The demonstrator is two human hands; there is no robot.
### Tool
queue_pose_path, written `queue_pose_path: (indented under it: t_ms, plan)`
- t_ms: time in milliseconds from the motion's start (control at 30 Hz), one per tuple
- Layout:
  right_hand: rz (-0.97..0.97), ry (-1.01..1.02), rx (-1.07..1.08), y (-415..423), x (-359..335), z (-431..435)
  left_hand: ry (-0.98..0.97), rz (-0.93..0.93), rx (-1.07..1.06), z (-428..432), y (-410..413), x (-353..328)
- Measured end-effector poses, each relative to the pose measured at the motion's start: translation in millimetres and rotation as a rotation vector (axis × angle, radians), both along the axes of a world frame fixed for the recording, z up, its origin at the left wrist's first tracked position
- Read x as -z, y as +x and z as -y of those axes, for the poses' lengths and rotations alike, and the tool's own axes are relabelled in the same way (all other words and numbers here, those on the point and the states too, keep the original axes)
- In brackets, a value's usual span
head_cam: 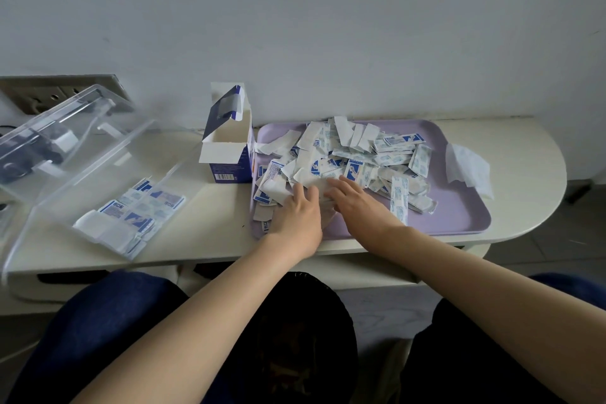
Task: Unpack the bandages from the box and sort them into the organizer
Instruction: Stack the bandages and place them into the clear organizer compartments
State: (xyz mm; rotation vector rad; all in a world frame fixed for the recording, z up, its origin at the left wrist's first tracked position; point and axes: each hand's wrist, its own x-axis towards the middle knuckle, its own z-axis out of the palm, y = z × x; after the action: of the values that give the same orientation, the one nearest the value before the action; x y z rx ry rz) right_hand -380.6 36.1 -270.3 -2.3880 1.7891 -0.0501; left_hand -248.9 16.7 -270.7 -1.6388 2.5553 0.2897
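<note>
A heap of wrapped white-and-blue bandages [354,157] covers the lilac tray [459,220]. My left hand [296,213] lies on the heap's near left part, fingers over white wrappers. My right hand [352,197] rests beside it, fingers reaching into the same spot; whether either hand pinches a wrapper is hidden. The opened blue-and-white box [229,144] stands upright just left of the tray, flaps up. The clear plastic organizer [98,174] sits at the left with its lid raised, and several bandages [137,213] lie inside.
A crumpled white tissue [469,170] lies at the tray's right end. The white table [210,239] ends in a rounded edge at right. A wall socket plate [49,92] is behind the organizer. My knees are under the table's front edge.
</note>
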Motion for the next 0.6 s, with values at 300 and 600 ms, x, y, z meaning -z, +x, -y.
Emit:
queue_pose_path:
  t_ms: [300, 600]
  plan:
    - [0.260, 0.028, 0.233, 0.5, 12.9, 5.0, -0.058, -0.085, -0.025, -4.2, 3.9, -3.7]
    - [0.377, 0.083, 0.244, 14.2, 13.3, 6.8, 0.097, -0.186, -0.111, -8.6, 5.3, -4.5]
